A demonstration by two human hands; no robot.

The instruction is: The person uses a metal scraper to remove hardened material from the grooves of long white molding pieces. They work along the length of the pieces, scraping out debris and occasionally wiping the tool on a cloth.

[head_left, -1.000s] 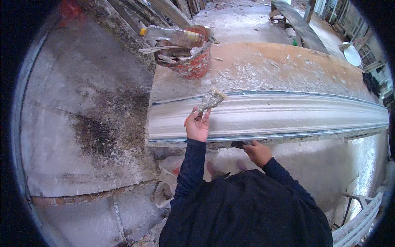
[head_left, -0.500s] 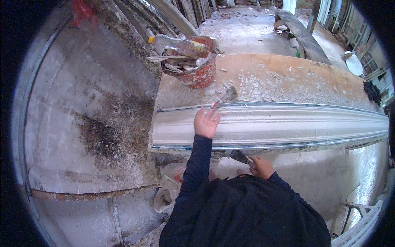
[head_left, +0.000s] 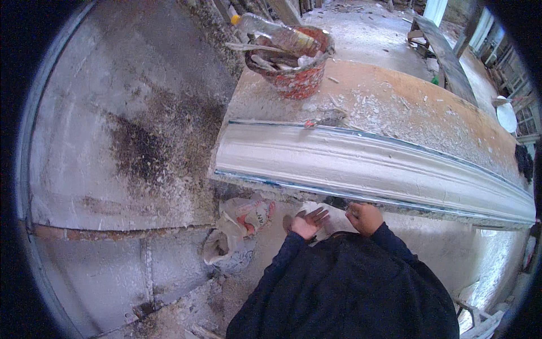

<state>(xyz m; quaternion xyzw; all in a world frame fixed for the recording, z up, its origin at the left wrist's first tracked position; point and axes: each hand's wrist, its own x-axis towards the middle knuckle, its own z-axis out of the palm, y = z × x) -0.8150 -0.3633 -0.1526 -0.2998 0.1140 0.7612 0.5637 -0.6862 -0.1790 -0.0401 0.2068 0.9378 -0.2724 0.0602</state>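
A long white plaster moulding (head_left: pixel 367 164) lies along an orange-brown bench top (head_left: pixel 406 107) dusted with plaster. A small plaster-caked brush (head_left: pixel 326 119) rests at the moulding's far edge. My left hand (head_left: pixel 307 222) hangs below the bench's near edge, palm up, fingers spread, holding nothing. My right hand (head_left: pixel 366 217) is curled just under the moulding's near edge, seemingly around a small dark tool (head_left: pixel 337 201) that sticks out to its left. My dark sleeves fill the lower middle.
A red bucket (head_left: pixel 293 85) with scraps and a plastic bottle (head_left: pixel 271 28) stands at the bench's left end. A crumpled sack (head_left: pixel 245 217) lies on the dirty concrete floor (head_left: pixel 113 141) by my left hand. A wooden bench (head_left: pixel 446 56) stands behind.
My left hand has let go of the brush on the moulding's far edge and dropped below the bench, now open. The right hand stayed under the near edge.
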